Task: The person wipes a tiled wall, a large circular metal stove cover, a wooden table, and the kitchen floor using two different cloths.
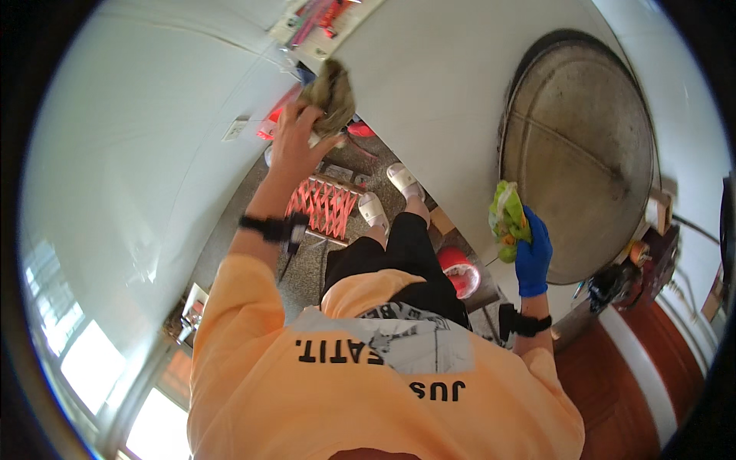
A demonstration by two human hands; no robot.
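Observation:
My bare left hand (296,138) is raised at the upper left with a crumpled brown-grey cloth (333,95) in its fingers. The cloth hangs near the corner between the pale wall and the white countertop (428,92). On the right, my right hand (533,256) wears a blue glove. It grips a crumpled green plastic wrapper (508,215), which has white and orange patches. That hand is at the near edge of a large round metal lid or pan (575,161), brownish and stained, on the countertop.
Below, on the speckled floor, stands a folding stool (322,207) with red woven straps. A red and white container (459,271) is beside my legs. A wall socket (234,129) is at left. Small items and a black plastic bag (612,284) crowd the right end.

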